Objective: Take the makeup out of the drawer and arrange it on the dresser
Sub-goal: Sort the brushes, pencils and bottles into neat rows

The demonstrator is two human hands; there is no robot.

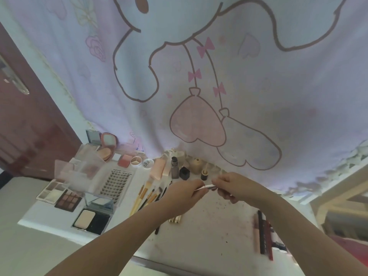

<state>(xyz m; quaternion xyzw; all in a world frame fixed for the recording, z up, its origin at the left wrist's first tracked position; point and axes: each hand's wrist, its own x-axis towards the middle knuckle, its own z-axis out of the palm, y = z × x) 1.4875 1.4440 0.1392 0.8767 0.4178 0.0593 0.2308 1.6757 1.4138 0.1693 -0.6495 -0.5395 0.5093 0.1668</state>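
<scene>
Brightness: soft, even, fairly bright daylight, filtered through the pale printed curtain (199, 76).
Shadows: faint and diffuse; a grey patch on the curtain at right, weak shade beneath the forearms on the table (219, 226).
Glare: mild sheen on the clear plastic lids (79, 166) at left.
Blur: overall softness, fine grain; slim item between the hands smeared.
Distortion: strong wide-angle bending, table edge and door (29, 126) slanting at the borders.
Colour: washed out, pinkish-lilac cast.

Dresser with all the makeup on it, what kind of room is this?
Probably a bedroom. A white dresser holds palettes, brushes and bottles; a pink cartoon curtain hangs behind, and a brown door stands at left. Both hands hold a thin stick.
</scene>
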